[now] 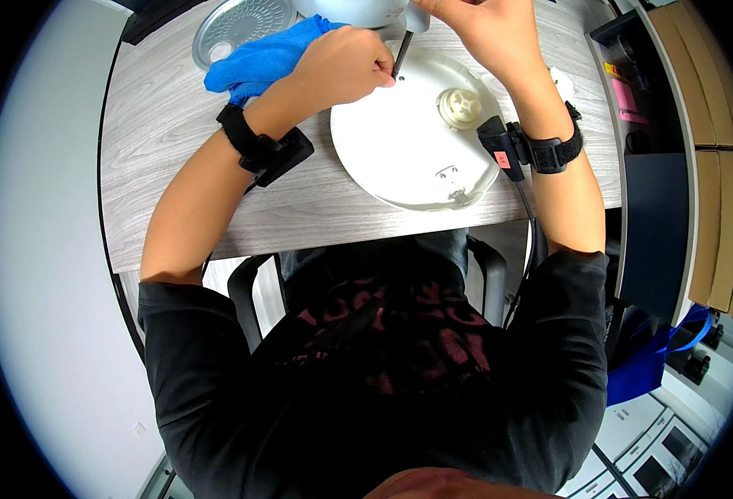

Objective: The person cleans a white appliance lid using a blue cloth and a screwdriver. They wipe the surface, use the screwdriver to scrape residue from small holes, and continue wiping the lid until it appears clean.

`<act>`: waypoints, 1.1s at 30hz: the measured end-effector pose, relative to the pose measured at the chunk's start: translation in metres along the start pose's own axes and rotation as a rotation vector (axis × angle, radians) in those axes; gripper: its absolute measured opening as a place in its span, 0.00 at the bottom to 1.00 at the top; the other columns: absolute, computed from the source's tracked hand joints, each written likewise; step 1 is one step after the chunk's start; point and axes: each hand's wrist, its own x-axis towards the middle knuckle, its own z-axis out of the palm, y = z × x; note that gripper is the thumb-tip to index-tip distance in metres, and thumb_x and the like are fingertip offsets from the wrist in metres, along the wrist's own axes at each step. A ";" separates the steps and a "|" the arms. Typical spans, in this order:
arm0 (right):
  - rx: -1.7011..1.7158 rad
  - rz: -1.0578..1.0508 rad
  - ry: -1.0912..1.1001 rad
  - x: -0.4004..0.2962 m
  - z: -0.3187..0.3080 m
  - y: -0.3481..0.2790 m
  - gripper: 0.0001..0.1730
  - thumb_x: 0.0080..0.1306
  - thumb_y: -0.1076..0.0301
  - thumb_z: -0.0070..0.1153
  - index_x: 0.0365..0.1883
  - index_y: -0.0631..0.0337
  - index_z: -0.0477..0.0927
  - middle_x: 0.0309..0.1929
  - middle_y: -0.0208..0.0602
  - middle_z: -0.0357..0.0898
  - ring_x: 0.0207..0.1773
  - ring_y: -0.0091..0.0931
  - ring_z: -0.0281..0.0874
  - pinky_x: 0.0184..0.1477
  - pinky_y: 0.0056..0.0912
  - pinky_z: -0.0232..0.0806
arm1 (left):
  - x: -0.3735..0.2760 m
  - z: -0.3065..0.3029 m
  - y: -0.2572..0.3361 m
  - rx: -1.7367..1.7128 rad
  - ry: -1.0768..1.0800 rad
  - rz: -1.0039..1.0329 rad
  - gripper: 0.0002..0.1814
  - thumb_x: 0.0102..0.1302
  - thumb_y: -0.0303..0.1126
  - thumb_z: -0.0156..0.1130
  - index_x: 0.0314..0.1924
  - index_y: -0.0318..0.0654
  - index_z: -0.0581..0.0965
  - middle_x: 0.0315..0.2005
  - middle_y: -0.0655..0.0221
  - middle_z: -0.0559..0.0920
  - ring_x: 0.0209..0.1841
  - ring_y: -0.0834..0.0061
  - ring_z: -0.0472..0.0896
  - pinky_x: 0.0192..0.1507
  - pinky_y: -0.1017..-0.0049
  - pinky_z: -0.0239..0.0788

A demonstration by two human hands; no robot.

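Observation:
A round white plastic appliance part lies on the table before me, with a cream-coloured round hub at its right side. My left hand is over its upper left rim, with fingertips at the lower end of a dark metal rod; whether they grip it cannot be told. At the top edge of the picture, my right hand is partly cut off, its fingers near a whitish piece at the rod's upper end. A blue cloth lies next to my left hand.
A perforated round metal plate lies at the upper left of the wood-grain table. Beyond the cloth stands a pale rounded body. A white crumpled tissue is beside my right forearm. An open shelf borders the table on the right.

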 end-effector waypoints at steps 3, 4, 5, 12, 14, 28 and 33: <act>-0.059 -0.006 -0.011 -0.002 0.004 -0.003 0.28 0.61 0.86 0.65 0.58 0.67 0.70 0.41 0.36 0.84 0.33 0.17 0.82 0.33 0.16 0.71 | -0.001 0.002 -0.001 0.002 0.028 0.013 0.08 0.57 0.33 0.76 0.32 0.36 0.89 0.29 0.64 0.86 0.31 0.63 0.84 0.36 0.66 0.75; -0.076 -0.011 -0.022 -0.003 0.004 -0.004 0.28 0.61 0.85 0.66 0.58 0.67 0.70 0.42 0.36 0.84 0.33 0.17 0.82 0.33 0.16 0.71 | -0.002 0.003 -0.001 0.001 0.037 0.016 0.08 0.57 0.33 0.76 0.32 0.36 0.89 0.29 0.64 0.86 0.31 0.63 0.84 0.36 0.66 0.75; -0.092 -0.017 -0.033 -0.004 0.005 -0.005 0.28 0.60 0.85 0.66 0.58 0.67 0.70 0.42 0.35 0.84 0.33 0.17 0.82 0.33 0.16 0.71 | -0.002 0.004 -0.002 0.000 0.046 0.030 0.08 0.57 0.33 0.75 0.33 0.36 0.89 0.29 0.64 0.86 0.31 0.63 0.84 0.36 0.66 0.75; -0.113 -0.037 -0.050 -0.003 0.003 -0.004 0.30 0.60 0.84 0.67 0.60 0.67 0.70 0.43 0.35 0.84 0.34 0.17 0.82 0.35 0.16 0.71 | -0.010 0.004 -0.004 0.077 0.104 0.154 0.10 0.58 0.31 0.75 0.40 0.40 0.89 0.39 0.65 0.85 0.47 0.61 0.82 0.51 0.65 0.74; -0.090 -0.045 -0.051 -0.003 0.003 -0.004 0.30 0.61 0.84 0.66 0.60 0.67 0.70 0.43 0.35 0.84 0.35 0.17 0.82 0.35 0.17 0.71 | -0.014 0.003 -0.005 0.103 0.115 0.184 0.12 0.58 0.30 0.75 0.43 0.41 0.89 0.44 0.66 0.84 0.52 0.61 0.79 0.57 0.64 0.72; -0.076 -0.054 -0.021 -0.005 -0.006 0.001 0.30 0.61 0.84 0.66 0.61 0.67 0.70 0.44 0.35 0.84 0.35 0.17 0.82 0.36 0.16 0.72 | -0.019 0.008 0.002 0.027 0.078 0.132 0.16 0.61 0.28 0.74 0.50 0.42 0.87 0.52 0.66 0.79 0.57 0.63 0.79 0.60 0.66 0.73; -0.059 -0.043 -0.023 -0.005 -0.006 0.000 0.29 0.61 0.84 0.66 0.60 0.67 0.70 0.44 0.36 0.84 0.35 0.17 0.82 0.36 0.16 0.72 | -0.021 0.009 0.000 0.020 0.082 0.121 0.17 0.61 0.29 0.74 0.51 0.42 0.87 0.53 0.66 0.79 0.58 0.63 0.79 0.60 0.66 0.73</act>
